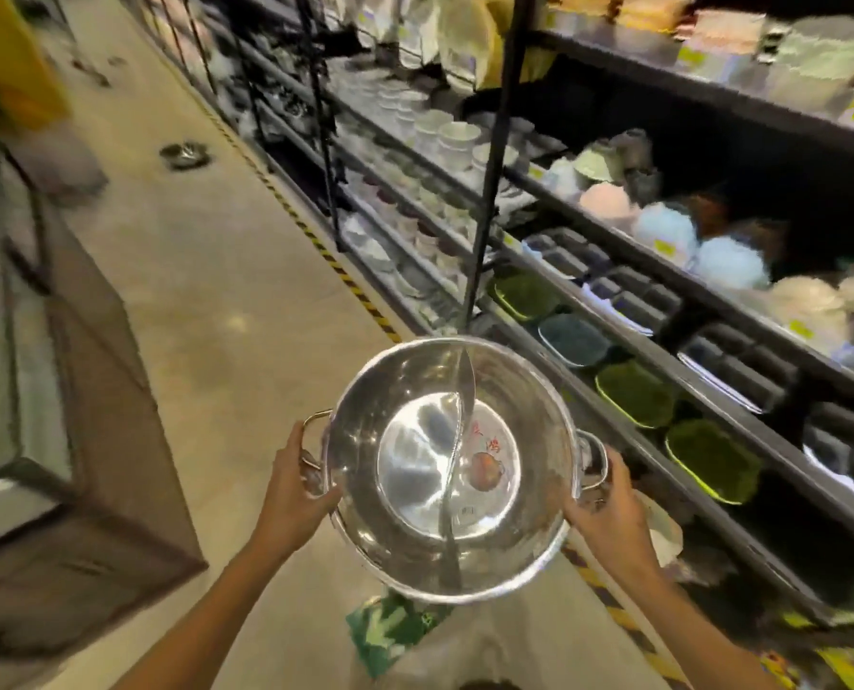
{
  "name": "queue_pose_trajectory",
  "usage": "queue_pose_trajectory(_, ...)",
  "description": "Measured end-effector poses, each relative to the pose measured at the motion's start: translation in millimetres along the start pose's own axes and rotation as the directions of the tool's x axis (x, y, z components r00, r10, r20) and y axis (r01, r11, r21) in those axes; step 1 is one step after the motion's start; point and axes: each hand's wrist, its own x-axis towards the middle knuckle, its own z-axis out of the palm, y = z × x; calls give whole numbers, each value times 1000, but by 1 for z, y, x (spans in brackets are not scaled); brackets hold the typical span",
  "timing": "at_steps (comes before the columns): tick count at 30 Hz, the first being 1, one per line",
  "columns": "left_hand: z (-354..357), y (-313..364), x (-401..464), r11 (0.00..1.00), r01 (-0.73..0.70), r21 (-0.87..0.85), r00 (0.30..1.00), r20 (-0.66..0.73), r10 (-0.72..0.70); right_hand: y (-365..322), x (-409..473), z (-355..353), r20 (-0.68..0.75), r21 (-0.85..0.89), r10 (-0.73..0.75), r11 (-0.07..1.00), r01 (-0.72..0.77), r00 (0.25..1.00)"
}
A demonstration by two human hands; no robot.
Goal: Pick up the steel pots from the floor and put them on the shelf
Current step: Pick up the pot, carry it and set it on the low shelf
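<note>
A: Where is the steel pot (pixel 449 470) seen?

B: It is held up in the lower centre of the frame, mouth toward the camera. A curved divider (pixel 457 440) is seen splitting its inside into two halves, and a sticker is seen on the base.

A: How is it gripped?

B: The left hand (pixel 298 485) is closed on the left loop handle (pixel 313 453), fingers curled around it. The right hand (pixel 606 510) is wrapped on the right loop handle (pixel 594 458) in the same way.

A: What is seen around it?

B: Dark shelving (pixel 663 301) is seen along the right of the frame, stocked with green trays (pixel 636 393) and white bowls (pixel 444 134). Another steel pot (pixel 185 154) is seen on the floor (pixel 206 271) in the upper left. Yellow-and-black tape (pixel 335 266) is laid along the shelf base.
</note>
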Motion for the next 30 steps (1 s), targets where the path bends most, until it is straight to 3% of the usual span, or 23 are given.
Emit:
queue_pose_trajectory(12, -118, -45, 174, 987, 159, 12, 944, -295, -149, -132, 229, 194, 283, 187, -198, 971, 148, 938)
queue_pose_trajectory(15, -152, -34, 228, 992, 122, 20, 922, -372, -106, -180, 289, 244, 329, 169, -236, 967, 189, 914)
queue_pose_trajectory(19, -188, -44, 283, 977, 214, -14, 858, -475, -195, -234, 363, 311, 433, 117, -255, 967, 227, 865)
queue_pose_trajectory(26, -245, -100, 396, 933, 336, -130, 779, -518, -353, -313, 480, 439, 517, 60, -293, 950, 308, 805)
queue_pose_trajectory(30, -284, -140, 487, 925, 350, -151, 768, -519, -375, -364, 543, 510, 536, 58, -295, 948, 313, 791)
